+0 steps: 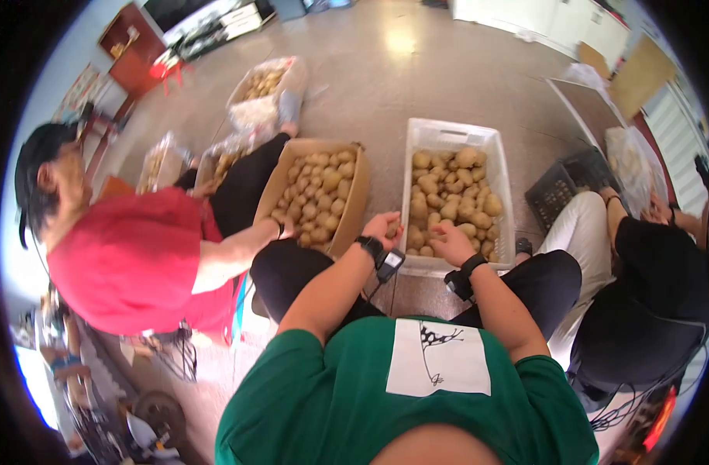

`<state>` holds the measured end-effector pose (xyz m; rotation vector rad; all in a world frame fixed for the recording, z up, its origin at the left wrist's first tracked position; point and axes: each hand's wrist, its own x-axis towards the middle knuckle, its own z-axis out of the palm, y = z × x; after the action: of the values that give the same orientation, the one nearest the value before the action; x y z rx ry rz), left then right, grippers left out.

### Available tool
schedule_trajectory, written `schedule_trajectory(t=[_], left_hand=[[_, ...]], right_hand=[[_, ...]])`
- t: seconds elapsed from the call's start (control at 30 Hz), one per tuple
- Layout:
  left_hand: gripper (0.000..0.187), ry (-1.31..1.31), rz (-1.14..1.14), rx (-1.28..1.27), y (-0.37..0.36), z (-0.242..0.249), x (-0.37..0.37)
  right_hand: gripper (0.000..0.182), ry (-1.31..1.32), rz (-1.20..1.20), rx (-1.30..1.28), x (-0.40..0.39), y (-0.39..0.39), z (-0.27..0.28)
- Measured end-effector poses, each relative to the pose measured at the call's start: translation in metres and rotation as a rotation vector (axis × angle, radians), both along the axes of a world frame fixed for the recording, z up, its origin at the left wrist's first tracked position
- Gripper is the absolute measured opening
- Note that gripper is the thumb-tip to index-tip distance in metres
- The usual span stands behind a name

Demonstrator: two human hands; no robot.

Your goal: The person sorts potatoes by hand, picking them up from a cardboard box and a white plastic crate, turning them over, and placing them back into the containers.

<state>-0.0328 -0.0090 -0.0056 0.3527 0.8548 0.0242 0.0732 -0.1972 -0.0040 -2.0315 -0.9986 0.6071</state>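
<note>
A white plastic crate [505, 194] full of potatoes [449, 186] stands on the floor in front of my knees. At the crate's near left corner, my left hand [382, 227] is closed around a small brownish potato [393, 231]. My right hand [454, 246] hovers over the near part of the crate, its fingers bent but apart, close to the potatoes; I see nothing held in it. Both wrists wear dark bands with small devices. Left of the crate is a cardboard box [361, 182] that also holds many potatoes [320, 190].
A person in red [137, 256] sits at my left, a hand at the cardboard box. Another in black [657, 263] sits at right beside a dark crate [556, 186] and a plastic bag [629, 159]. More potato containers [265, 81] stand at far left.
</note>
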Motion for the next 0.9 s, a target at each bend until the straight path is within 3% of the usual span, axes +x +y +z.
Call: schedule_trajectory(t=[0.13,0.3,0.6,0.67,0.73,0.9], left_hand=[[0.019,0.129,0.242,0.105,0.009,-0.003,-0.009],[0.038,0.13,0.426,0.108,0.023,0.0,-0.024],[0.039,0.171,0.767,0.036,0.058,-0.013,-0.054],[0.039,0.125,0.94,-0.062,0.064,-0.015,-0.063],[0.031,0.223,1.025,-0.058,0.075,-0.038,-0.065],[0.035,0.977,-0.3,1.359,0.11,-0.078,-0.102]], right_hand=[[0.036,-0.012,0.056,-0.213,-0.007,-0.003,0.006],[0.036,-0.003,0.099,-0.276,-0.015,0.001,0.007],[0.035,0.012,0.098,-0.265,-0.017,0.001,0.001],[0.034,0.006,0.104,-0.274,-0.016,0.001,-0.003],[0.034,0.002,0.108,-0.286,-0.016,0.001,-0.005],[0.032,0.008,0.096,-0.299,-0.02,0.005,-0.005]])
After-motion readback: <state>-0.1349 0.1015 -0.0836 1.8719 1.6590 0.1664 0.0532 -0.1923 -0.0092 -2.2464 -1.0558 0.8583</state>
